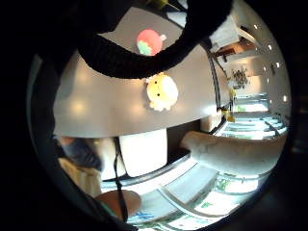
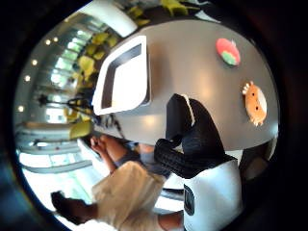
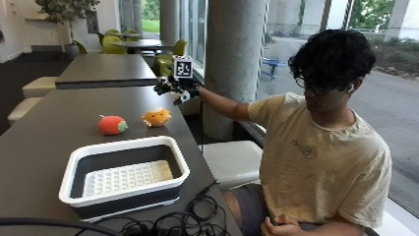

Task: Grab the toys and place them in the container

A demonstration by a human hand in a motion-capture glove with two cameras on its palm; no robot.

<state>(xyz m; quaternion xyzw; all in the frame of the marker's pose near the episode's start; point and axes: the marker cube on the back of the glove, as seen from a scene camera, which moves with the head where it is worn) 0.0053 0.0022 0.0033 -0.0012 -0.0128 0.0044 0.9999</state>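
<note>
A red round toy with a green leaf (image 3: pixel 112 125) and an orange plush toy (image 3: pixel 156 117) lie side by side on the dark grey table (image 3: pixel 52 118). Nearer the table's front stands the container (image 3: pixel 124 192), a dark bin with a white rim and a white grid floor, nothing in it. My gloved right hand (image 3: pixel 175 88) hangs in the air above the table's far right edge, beyond the orange toy, fingers loosely spread and holding nothing. The palm views look down on the red toy (image 1: pixel 149 42) (image 2: pixel 228 51), the orange toy (image 1: pixel 162 91) (image 2: pixel 255 102) and the container (image 2: pixel 144 67).
A tangle of black cables (image 3: pixel 177 221) lies at the table's front edge beside the container. A white stool (image 3: pixel 229 160) stands to the right of the table, with a concrete column (image 3: pixel 232 59) behind it. A second table (image 3: pixel 104 66) continues beyond.
</note>
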